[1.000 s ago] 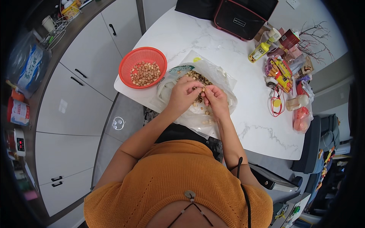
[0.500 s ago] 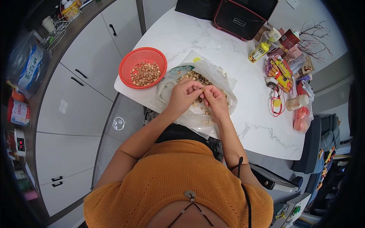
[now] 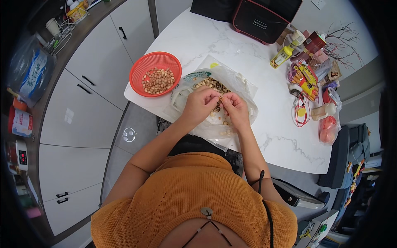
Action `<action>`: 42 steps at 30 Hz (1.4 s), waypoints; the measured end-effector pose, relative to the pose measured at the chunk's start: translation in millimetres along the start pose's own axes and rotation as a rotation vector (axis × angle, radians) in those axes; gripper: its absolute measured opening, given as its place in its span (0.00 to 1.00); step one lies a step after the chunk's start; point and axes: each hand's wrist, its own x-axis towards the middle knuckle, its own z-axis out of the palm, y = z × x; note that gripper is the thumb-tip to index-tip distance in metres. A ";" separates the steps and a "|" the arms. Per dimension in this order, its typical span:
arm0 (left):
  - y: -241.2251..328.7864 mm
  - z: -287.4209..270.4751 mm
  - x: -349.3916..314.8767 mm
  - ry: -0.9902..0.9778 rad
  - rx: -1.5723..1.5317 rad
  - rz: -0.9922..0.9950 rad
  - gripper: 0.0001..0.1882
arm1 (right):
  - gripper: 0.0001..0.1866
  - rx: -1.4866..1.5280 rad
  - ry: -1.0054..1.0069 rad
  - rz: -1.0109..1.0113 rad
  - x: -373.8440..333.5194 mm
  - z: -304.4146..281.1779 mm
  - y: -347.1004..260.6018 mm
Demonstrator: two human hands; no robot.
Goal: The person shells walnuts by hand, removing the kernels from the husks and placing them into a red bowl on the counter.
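Over a crumpled white plastic bag (image 3: 243, 82), both my hands are closed in a pinch, fingertips almost meeting. My left hand (image 3: 199, 106) and my right hand (image 3: 236, 110) pinch at something too small to make out. Inside the bag lies a heap of tan and dark brown pieces (image 3: 216, 84) that look like nut shells, partly hidden behind my hands. To the left stands a red plastic basket (image 3: 137, 78), holding a layer of pinkish-brown shelled peanuts (image 3: 159, 81).
All this is on a white marbled table (image 3: 285, 142). A black and red appliance (image 3: 258, 22) stands at the far side. Along the right are a yellow bottle (image 3: 283, 56), snack packets (image 3: 308, 80), a red cable (image 3: 302, 118) and a bag of round reddish things (image 3: 328, 129).
My right hand has shifted very slightly right, and the fingertips of both hands have moved a little. The bag and basket stay where they were.
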 end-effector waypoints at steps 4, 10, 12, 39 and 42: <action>3.2 1.4 -1.1 0.016 0.026 0.023 0.04 | 0.09 0.124 -0.052 0.110 -0.7 0.6 0.7; -0.9 2.5 1.2 0.045 0.080 0.061 0.04 | 0.10 0.199 -0.053 0.239 -1.7 2.7 -4.3; -0.9 2.9 1.1 0.046 0.080 0.055 0.04 | 0.10 0.195 -0.062 0.257 -1.2 2.3 -5.0; -15.2 -1.1 -0.6 -0.096 -0.558 -0.387 0.08 | 0.10 -0.238 0.046 0.072 1.3 -2.8 -14.8; -13.8 1.9 -0.5 -0.096 -0.563 -0.295 0.08 | 0.11 -0.187 -0.011 0.078 1.5 -6.1 -12.8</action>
